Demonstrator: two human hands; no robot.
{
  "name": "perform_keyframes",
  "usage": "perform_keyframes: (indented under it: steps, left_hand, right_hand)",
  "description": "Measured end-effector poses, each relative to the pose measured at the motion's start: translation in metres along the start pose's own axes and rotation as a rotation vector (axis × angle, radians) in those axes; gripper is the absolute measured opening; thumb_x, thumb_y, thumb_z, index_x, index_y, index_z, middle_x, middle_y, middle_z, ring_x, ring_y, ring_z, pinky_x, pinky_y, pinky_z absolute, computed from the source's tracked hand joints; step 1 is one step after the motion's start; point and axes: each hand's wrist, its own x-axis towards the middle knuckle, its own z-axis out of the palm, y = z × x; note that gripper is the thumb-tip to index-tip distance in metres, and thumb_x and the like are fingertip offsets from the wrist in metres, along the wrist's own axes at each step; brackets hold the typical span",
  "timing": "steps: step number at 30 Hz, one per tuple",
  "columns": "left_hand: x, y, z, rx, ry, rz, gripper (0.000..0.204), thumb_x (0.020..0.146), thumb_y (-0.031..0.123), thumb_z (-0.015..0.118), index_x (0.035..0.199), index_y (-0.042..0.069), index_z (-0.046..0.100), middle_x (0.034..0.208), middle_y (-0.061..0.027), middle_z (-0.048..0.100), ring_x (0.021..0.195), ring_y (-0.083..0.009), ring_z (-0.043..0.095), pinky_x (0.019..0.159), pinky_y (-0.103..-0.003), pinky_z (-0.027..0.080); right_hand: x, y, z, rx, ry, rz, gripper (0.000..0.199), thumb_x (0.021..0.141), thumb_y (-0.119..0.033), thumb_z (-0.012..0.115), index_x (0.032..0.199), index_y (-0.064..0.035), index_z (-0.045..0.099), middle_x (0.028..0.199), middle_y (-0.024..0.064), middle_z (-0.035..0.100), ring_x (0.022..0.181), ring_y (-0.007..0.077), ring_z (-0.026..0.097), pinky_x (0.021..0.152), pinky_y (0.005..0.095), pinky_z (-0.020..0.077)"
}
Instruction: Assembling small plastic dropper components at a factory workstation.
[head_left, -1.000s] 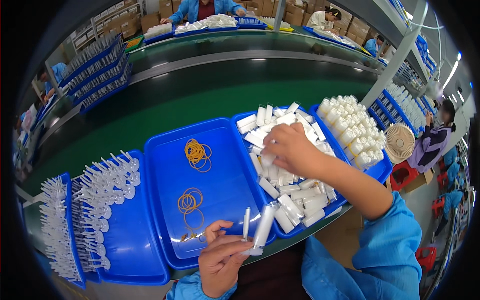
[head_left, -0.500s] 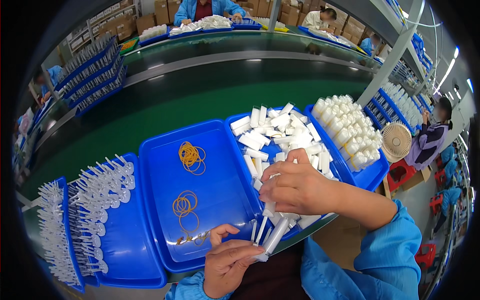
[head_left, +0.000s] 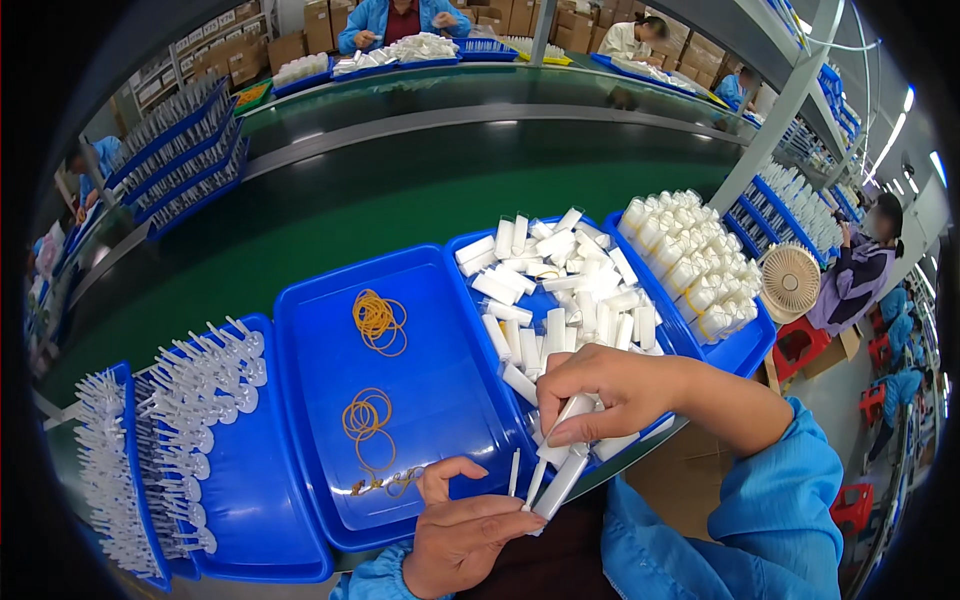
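Note:
My left hand [head_left: 460, 535], low in front of me, is closed on a small bunch of thin white plastic stems [head_left: 515, 472]. A white tube in a clear sleeve [head_left: 563, 482] stands among them, slanting up to the right. My right hand [head_left: 625, 392] pinches another white tube [head_left: 574, 410] between thumb and fingers. One stem runs up to this tube's lower end; whether it has entered the tube cannot be made out. Beneath the right hand is a blue tray [head_left: 690, 345] of loose white tubes [head_left: 595, 290]. My left fingers hide the stems' lower ends.
A blue tray [head_left: 430, 310] holds yellow rubber bands [head_left: 378, 322]. Further left, blue trays [head_left: 262, 500] carry rows of clear stemmed pieces [head_left: 205, 390]. Bundled white tubes [head_left: 690, 260] fill the tray at right, near a round fan [head_left: 790, 280]. Across the green belt [head_left: 480, 180] sits a co-worker [head_left: 400, 22].
My right hand has shifted slightly right and down, turning so the tube in its pinch shows. My left hand stays low, and its stems and sleeved tube lean a little more to the right.

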Motion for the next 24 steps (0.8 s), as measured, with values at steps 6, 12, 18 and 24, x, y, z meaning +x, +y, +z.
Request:
perform_keyframes:
  steps: [6,12,18,24]
  left_hand:
    - [0.002,0.006,0.002,0.038,0.095,0.107,0.006,0.075,0.008,0.063,0.075,0.012,0.068,0.077,0.0000,0.064,0.080,-0.0162,0.059,0.084,-0.042,0.035]
    - [-0.007,0.005,0.005,0.008,0.245,-0.040,0.032,0.078,0.030,0.066,0.097,0.007,0.054,0.108,-0.0163,0.053,0.103,-0.0367,0.046,0.094,-0.048,0.029]
    - [-0.018,0.006,-0.004,0.059,0.206,-0.088,0.023,0.072,0.014,0.070,0.090,0.007,0.057,0.098,-0.0128,0.058,0.106,-0.0356,0.045,0.096,-0.048,0.028]
    - [-0.007,0.012,0.000,-0.314,0.522,-0.251,0.016,0.072,0.006,0.068,0.086,0.014,0.067,0.093,-0.0018,0.063,0.105,-0.0275,0.045,0.093,-0.040,0.030]
  right_hand:
    - [0.005,-0.015,0.012,-0.008,-0.092,-0.030,0.013,0.083,-0.019,0.060,0.080,-0.0072,0.058,0.073,0.0075,0.062,0.067,0.0251,0.057,0.063,0.0349,0.0425]
    - [0.011,-0.031,0.038,0.006,-0.035,-0.126,0.008,0.082,-0.014,0.062,0.082,-0.0066,0.059,0.069,0.0048,0.058,0.065,0.0222,0.056,0.064,0.0326,0.0358]
    - [0.029,-0.033,0.034,-0.003,-0.190,0.070,0.020,0.084,-0.021,0.060,0.094,-0.0058,0.052,0.085,0.0075,0.058,0.081,0.0231,0.054,0.075,0.0315,0.0384]
    - [0.078,0.075,-0.034,-0.825,0.385,0.303,0.041,0.083,-0.032,0.059,0.108,-0.0001,0.054,0.100,0.0170,0.058,0.094,0.0307,0.059,0.078,0.0386,0.0486]
